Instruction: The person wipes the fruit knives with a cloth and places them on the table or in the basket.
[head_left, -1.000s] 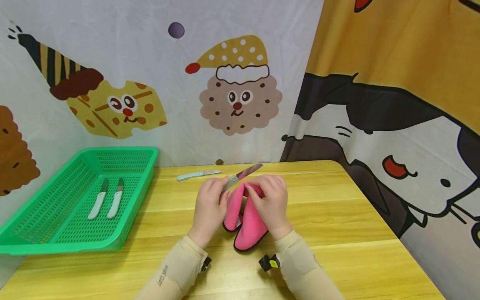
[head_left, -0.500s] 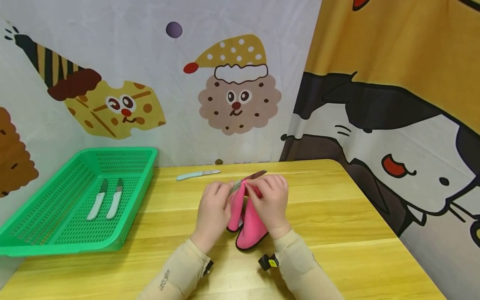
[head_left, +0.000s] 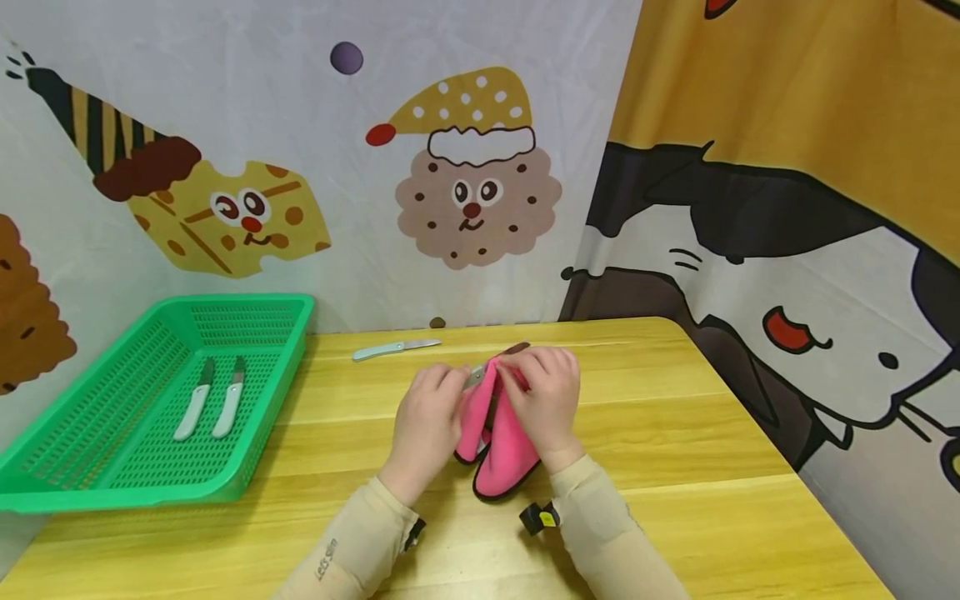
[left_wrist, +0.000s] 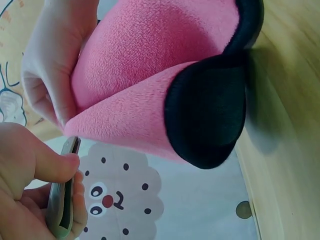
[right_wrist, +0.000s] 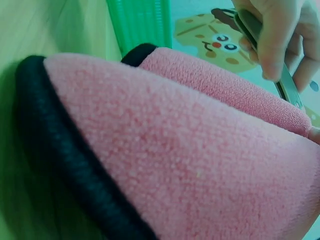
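Note:
My left hand [head_left: 425,421] grips the pale grey-green handle of a folding knife [left_wrist: 61,195], its blade unfolded. In the head view the blade points up and right behind the top of a pink plush cloth [head_left: 510,450] with black edging. Only the blade's dark tip shows past the cloth fold, near the right fingers. My right hand [head_left: 545,400] pinches the gathered top of the cloth between thumb and fingers, right at the blade. The lower part of the cloth hangs in folds down toward the table, its black hem [left_wrist: 205,115] facing the left wrist camera.
A similar folding knife [head_left: 395,349] lies unfolded near the table's back edge. To the left stands a green plastic basket [head_left: 288,400] holding two white-handled knives [head_left: 228,408]. A printed curtain [head_left: 300,125] hangs behind the wooden table [head_left: 675,500].
My left hand has moved slightly right, bringing the knife against the cloth. The blade, in plain sight a second ago, is now mostly covered by the cloth and right fingers.

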